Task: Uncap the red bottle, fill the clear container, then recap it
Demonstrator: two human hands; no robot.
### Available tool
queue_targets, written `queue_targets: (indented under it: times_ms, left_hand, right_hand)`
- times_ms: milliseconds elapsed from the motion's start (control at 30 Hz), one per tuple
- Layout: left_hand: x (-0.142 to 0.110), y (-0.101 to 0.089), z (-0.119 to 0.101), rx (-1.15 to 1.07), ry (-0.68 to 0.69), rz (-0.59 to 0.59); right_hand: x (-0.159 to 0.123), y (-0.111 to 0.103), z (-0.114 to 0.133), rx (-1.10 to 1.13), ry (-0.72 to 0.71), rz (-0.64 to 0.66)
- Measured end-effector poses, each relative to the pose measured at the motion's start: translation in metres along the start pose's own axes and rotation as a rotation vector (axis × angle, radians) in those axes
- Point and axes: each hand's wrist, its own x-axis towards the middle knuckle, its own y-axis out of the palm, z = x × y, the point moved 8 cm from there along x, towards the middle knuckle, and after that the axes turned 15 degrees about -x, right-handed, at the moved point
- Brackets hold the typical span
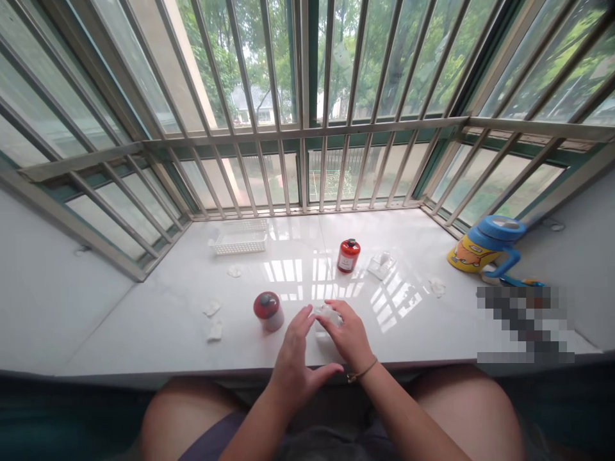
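Note:
My right hand (pixel 346 333) curls its fingers round a small clear container (pixel 327 330) with something white at its top; the fingers partly cover it. My left hand (pixel 295 355) is at the container's left side, thumb spread wide and fingers stretched, with nothing in its grasp. Left of that hand stands a dark-red bottle (pixel 269 312) with a black cap. Farther back is a brighter red bottle (pixel 348 256) with a black top and a pale label, upright. Beside it lies a clear, box-like item (pixel 382 265) with white material on it.
Crumpled white tissue pieces (pixel 214 330) lie on the glossy white counter (pixel 168 307). A white mesh basket (pixel 240 237) sits back left. At right, a blue-and-yellow mug (pixel 483 246) leans by the wall, near a pixelated patch. Metal window bars (pixel 305 134) bound the far edge.

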Motion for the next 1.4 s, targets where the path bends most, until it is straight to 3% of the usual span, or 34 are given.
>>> queue_targets:
  times_ms: [100,233,367,967,1267,1400]
  left_hand:
    - [0.008,0.033,0.035,-0.126,-0.185,-0.001]
    - [0.021,0.058,0.081,-0.332,-0.438,-0.022]
    - [0.028,0.069,0.098,-0.455,-0.446,-0.022]
    - [0.019,0.067,0.101,-0.321,-0.282,-0.072]
    - [0.0,0.048,0.096,-0.3,-0.256,-0.061]
    - [0.002,0.044,0.087,-0.269,-0.269,-0.027]
  right_hand:
    - [0.0,0.003,-0.003,0.006,0.017,0.012]
    - [0.002,0.003,-0.002,0.006,0.006,0.033]
    - [0.005,0.001,0.001,0.044,0.001,0.058]
    - [0.008,0.008,0.0,0.183,-0.044,0.168]
    - [0.0,0.01,0.018,0.197,-0.097,0.282]
    - [-0.009,0.005,-0.003,0.256,-0.033,0.243]
